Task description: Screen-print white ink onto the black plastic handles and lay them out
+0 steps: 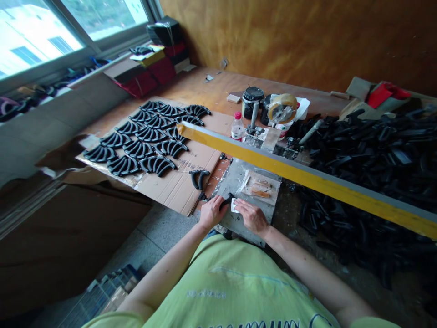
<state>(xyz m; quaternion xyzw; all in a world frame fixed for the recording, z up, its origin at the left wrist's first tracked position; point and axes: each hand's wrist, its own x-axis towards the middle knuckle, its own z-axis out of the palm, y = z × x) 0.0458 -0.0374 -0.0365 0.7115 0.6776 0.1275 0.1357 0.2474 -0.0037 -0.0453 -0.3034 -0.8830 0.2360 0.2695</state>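
My left hand [211, 212] is closed around one end of a small black curved part [226, 200], apparently a plastic handle. In my right hand [251, 216] a folded white cloth or tissue [235, 205] is pinched against the part's other end. Both hands are over a grey work plate [235, 222] in front of my body. On this plate rests a clear sheet with wooden sticks [260, 192]. Left of the plate, two similar black parts [199, 178] lie by themselves on a cardboard sheet [164, 191].
Fanned rows of black parts [146, 132] cover much of the cardboard. A yellow-and-grey bar [300, 171] crosses above the bench. Behind it stand a red-capped bottle [237, 127], a dark paint-stained can [252, 102] and a tape roll [282, 108]. Many loose black parts [372, 182] are heaped right.
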